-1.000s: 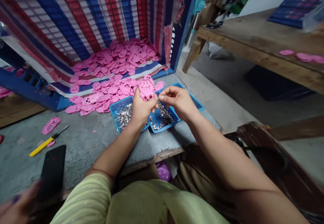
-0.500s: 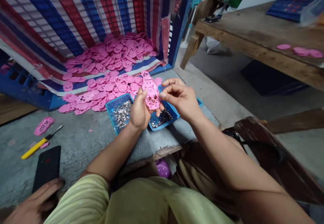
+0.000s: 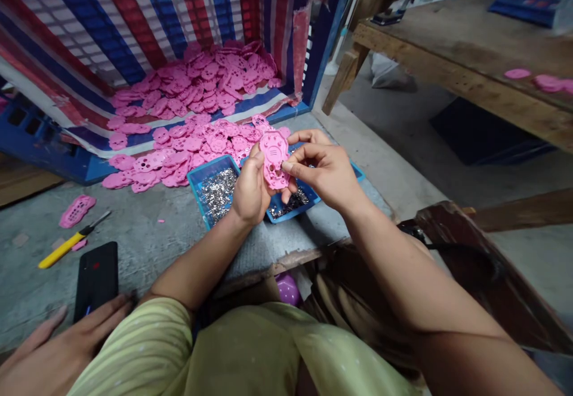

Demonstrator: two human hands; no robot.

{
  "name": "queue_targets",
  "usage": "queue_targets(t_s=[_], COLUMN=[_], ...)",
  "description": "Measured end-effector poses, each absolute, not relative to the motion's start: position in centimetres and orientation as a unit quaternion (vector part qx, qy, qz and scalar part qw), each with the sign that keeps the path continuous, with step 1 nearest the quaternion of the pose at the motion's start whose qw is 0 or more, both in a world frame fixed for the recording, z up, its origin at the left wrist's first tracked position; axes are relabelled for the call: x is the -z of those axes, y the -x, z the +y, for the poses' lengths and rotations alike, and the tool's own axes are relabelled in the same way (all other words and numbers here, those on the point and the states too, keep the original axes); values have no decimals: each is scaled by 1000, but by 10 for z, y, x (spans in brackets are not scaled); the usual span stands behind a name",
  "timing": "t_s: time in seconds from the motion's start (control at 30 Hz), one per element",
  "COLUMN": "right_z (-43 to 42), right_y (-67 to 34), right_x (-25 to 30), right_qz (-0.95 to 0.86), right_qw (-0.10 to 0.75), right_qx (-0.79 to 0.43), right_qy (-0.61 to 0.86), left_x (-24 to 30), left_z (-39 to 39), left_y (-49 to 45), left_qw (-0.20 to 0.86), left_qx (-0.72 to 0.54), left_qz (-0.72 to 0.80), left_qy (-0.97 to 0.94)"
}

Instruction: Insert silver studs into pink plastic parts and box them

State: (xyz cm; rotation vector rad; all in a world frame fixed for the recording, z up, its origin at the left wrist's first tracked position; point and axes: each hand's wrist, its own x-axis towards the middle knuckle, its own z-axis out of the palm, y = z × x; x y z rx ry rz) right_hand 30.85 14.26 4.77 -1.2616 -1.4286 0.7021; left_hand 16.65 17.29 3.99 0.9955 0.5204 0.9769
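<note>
My left hand is closed around a pink plastic casing, thumb on its near face and fingers behind it. The casing has holes and raised posts and is held up above two blue trays. Thumb and forefinger of my right hand pinch together at the casing's right edge, near a hole; whatever they hold is too small or hidden to make out. Under my hands, the left blue tray contains small shiny metal pieces. Darker small metal pieces lie in the right blue tray, partly covered by my hands.
Pink casings are heaped in a tipped blue crate with a striped liner and spill onto the grey worktop. A yellow-handled screwdriver and black phone lie left. Another person's hand rests by the phone. A wooden table stands right.
The other person's hand and the phone have shifted slightly right, the hand now with fingers spread. The casing is a little more upright in my left hand; my right hand still pinches at its edge.
</note>
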Motion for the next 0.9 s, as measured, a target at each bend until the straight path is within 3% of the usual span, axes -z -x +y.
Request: queue_targets(t_s=[0.43,0.6,0.77,0.9], right_z=[147,168,181,183], right_y=[-301,-319,-325,-334], right_x=[-38,-19,1,-5], right_qz=[-505,-452,-542,-601], right_qw=[572,622,412,275], right_qx=[-412,-345,-316,-163], right_qy=[498,538,661,733], left_x=[-33,-33,-39,-47], left_z=[176,174,172,174], left_y=[-161,-157,-155,-150], left_qw=[763,747,728,712], left_qx=[-424,-424,-430,-454], left_qz=[238,235,248,257], left_qy=[-427,-455,-473,-471])
